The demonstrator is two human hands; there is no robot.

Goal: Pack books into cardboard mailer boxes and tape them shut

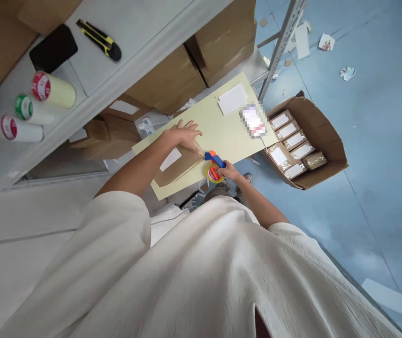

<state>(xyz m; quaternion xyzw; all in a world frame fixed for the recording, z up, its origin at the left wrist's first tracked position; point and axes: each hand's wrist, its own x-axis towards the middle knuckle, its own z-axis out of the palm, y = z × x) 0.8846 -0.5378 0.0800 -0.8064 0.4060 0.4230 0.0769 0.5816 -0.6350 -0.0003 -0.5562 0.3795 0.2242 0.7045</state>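
A brown cardboard box (181, 170) with a white label (170, 159) lies on the pale yellow board (218, 129). My left hand (185, 136) rests on the box near its far right end, fingers spread. In my right hand (231, 172) is a blue and orange tape dispenser (217, 160), its fingers wrapped round the handle. A roll of yellowish tape (212, 174) sits in the dispenser. The dispenser's head is at the right end of the box; whether tape is stuck there I cannot make out.
White papers (233, 98) and a blurred phone (253, 121) lie on the board's right part. On the floor to the right stands an open carton (330, 141) holding several labelled boxes. The upper left shelf (116, 23) bears tape rolls (55, 90), a utility knife (98, 39) and a black phone-like object (53, 48).
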